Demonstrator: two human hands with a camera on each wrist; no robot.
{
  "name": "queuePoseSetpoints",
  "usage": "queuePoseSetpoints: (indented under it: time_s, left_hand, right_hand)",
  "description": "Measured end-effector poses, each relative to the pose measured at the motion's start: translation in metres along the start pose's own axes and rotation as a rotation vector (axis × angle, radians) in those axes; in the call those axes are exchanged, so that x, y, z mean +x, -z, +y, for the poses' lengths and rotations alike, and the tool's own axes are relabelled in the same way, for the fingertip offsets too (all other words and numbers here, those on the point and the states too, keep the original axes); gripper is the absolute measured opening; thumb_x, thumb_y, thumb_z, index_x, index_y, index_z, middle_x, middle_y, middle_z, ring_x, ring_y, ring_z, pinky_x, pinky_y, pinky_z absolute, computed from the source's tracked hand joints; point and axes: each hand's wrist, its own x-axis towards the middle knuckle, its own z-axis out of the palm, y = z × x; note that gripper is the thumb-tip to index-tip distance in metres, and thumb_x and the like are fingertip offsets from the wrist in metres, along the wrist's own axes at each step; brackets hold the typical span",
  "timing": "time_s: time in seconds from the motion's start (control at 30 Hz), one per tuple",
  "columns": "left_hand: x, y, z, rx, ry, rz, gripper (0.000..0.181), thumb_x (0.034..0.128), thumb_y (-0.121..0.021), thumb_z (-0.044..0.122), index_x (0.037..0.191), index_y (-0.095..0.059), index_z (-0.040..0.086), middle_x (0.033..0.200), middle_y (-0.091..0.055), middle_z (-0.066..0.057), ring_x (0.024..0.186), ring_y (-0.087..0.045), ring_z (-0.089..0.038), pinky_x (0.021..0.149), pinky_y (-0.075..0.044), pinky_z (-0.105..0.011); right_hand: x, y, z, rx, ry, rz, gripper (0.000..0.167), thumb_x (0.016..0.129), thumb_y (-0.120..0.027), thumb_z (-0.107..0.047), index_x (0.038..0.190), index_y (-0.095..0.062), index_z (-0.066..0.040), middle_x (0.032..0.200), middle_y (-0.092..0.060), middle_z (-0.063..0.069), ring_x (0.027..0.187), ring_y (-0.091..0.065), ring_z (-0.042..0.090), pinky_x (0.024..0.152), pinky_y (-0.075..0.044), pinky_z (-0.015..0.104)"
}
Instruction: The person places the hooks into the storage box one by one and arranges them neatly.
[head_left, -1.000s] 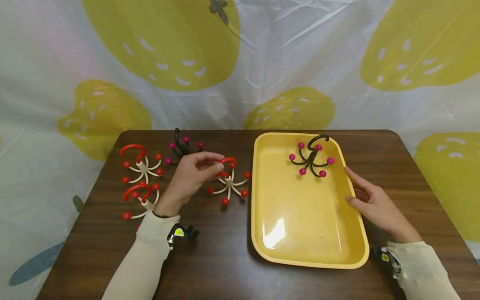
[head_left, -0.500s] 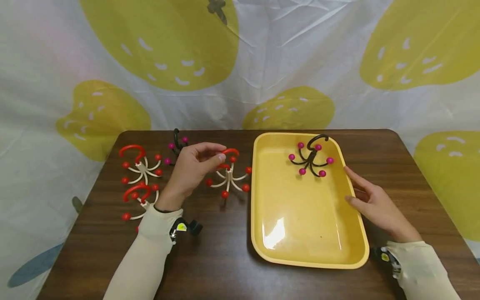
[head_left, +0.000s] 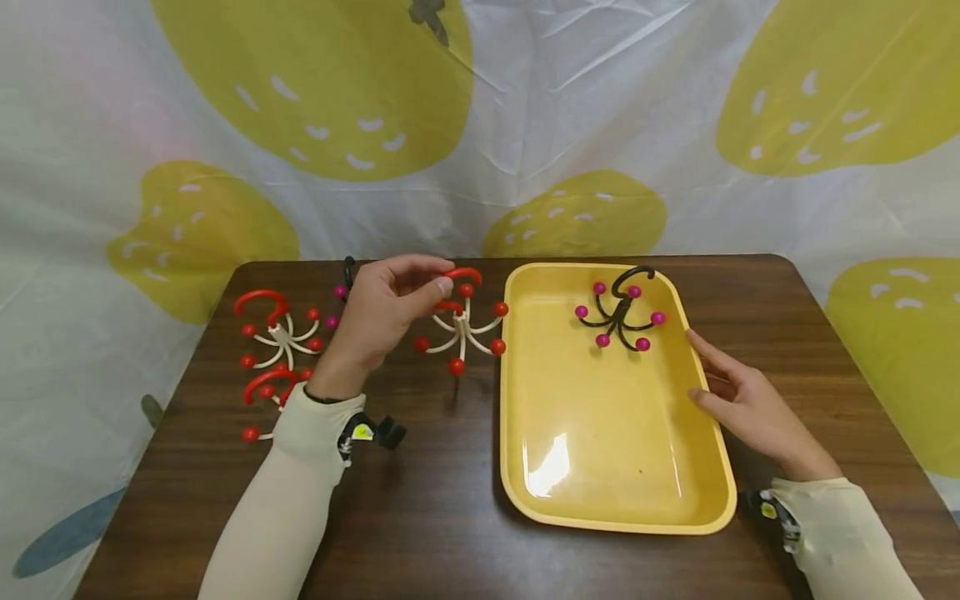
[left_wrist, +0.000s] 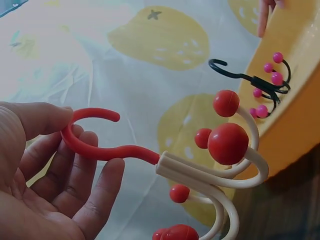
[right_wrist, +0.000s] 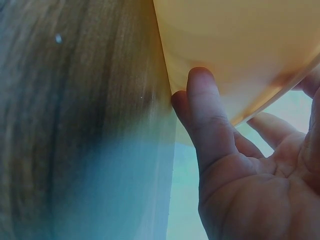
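Your left hand (head_left: 384,310) pinches a red-and-white, ball-tipped plastic hanger (head_left: 461,326), long axis near upright, hook (left_wrist: 89,151) uppermost; your spread right hand (head_left: 753,414) touches the yellow plastic tray (head_left: 600,425).

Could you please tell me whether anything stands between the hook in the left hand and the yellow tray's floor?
Only the left rim of the yellow tray does; no other object visibly blocks the way for the red-and-cream hook that the left hand pinches.

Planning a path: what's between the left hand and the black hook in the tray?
Head view: the held red-topped hook, the tray's left rim, then bare tray floor.
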Motion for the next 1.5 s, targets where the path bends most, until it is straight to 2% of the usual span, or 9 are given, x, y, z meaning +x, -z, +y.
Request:
queuePoseSetpoints:
  time_s: [0.27,0.57,0.87,1.0,1.1,1.23,1.33,1.5]
  left_hand:
    - [0.012,-0.009,0.017,-0.036,-0.017,-0.006,0.025,0.0945,-0.078,0.005,0.119,-0.076,-0.001,0.099,-0.079,0.005,0.086,-0.075,-0.010,0.077,-0.064,-0.028]
    - [0.029,-0.025,0.025,-0.084,-0.047,-0.044,0.025,0.0956,-0.077,0.006,0.120,-0.076,0.000,0.096,-0.079,0.003,0.082,-0.077,-0.014,0.075,-0.065,-0.031]
    - [0.046,-0.045,0.022,-0.182,-0.048,-0.068,0.023,0.0958,-0.077,0.004,0.118,-0.076,-0.002,0.099,-0.079,-0.003,0.076,-0.078,-0.017,0.069,-0.066,-0.031]
    - [0.053,-0.056,0.016,-0.187,-0.060,-0.088,0.023,0.0960,-0.076,0.003,0.119,-0.076,-0.002,0.098,-0.079,-0.004,0.076,-0.078,-0.018,0.067,-0.065,-0.030]
    - [0.058,-0.065,0.012,-0.192,-0.047,-0.103,0.023,0.0958,-0.076,0.003,0.119,-0.076,-0.002,0.096,-0.079,-0.002,0.077,-0.078,-0.017,0.068,-0.065,-0.029]
    - [0.063,-0.074,0.007,-0.195,-0.035,-0.121,0.024,0.0957,-0.076,0.002,0.119,-0.075,-0.003,0.094,-0.078,0.000,0.077,-0.077,-0.016,0.067,-0.064,-0.028]
    - [0.066,-0.080,0.003,-0.179,-0.044,-0.135,0.024,0.0961,-0.075,0.002,0.119,-0.075,-0.005,0.094,-0.077,0.000,0.077,-0.076,-0.016,0.065,-0.063,-0.026]
    - [0.069,-0.087,-0.003,-0.165,-0.037,-0.144,0.023,0.0965,-0.076,0.004,0.118,-0.075,-0.003,0.096,-0.078,0.000,0.083,-0.076,-0.020,0.068,-0.063,-0.026]
  right_hand:
    - [0.000,0.000,-0.001,-0.002,-0.006,-0.002,0.077,0.103,-0.065,-0.006,0.169,-0.027,-0.018,0.163,-0.039,0.033,0.114,-0.055,-0.020,0.082,-0.059,0.014]
    - [0.000,0.000,-0.001,-0.004,-0.012,-0.001,0.077,0.103,-0.065,-0.005,0.169,-0.027,-0.018,0.161,-0.041,0.034,0.112,-0.056,-0.020,0.081,-0.060,0.016]
    - [0.000,0.001,-0.002,-0.021,-0.014,0.000,0.077,0.103,-0.066,-0.006,0.169,-0.028,-0.016,0.161,-0.042,0.033,0.113,-0.054,-0.020,0.082,-0.058,0.014]
    - [0.000,0.002,-0.001,-0.010,-0.008,0.014,0.077,0.101,-0.066,-0.003,0.168,-0.029,-0.012,0.148,-0.053,0.034,0.113,-0.055,-0.018,0.083,-0.057,0.013]
    - [-0.001,0.002,0.000,0.019,-0.009,0.021,0.075,0.100,-0.066,0.000,0.166,-0.031,-0.008,0.139,-0.059,0.034,0.111,-0.058,-0.015,0.082,-0.058,0.015]
    - [-0.002,0.002,0.000,0.057,-0.016,0.026,0.070,0.100,-0.065,0.002,0.163,-0.034,-0.006,0.139,-0.058,0.034,0.110,-0.061,-0.012,0.081,-0.060,0.018]
    - [-0.004,0.001,0.001,0.092,-0.027,0.019,0.067,0.101,-0.063,0.001,0.162,-0.036,-0.008,0.139,-0.059,0.028,0.112,-0.063,-0.011,0.080,-0.062,0.022]
    - [-0.006,0.002,0.003,0.203,-0.044,-0.027,0.066,0.103,-0.059,0.001,0.163,-0.034,-0.012,0.133,-0.062,0.002,0.113,-0.068,-0.003,0.076,-0.065,0.033]
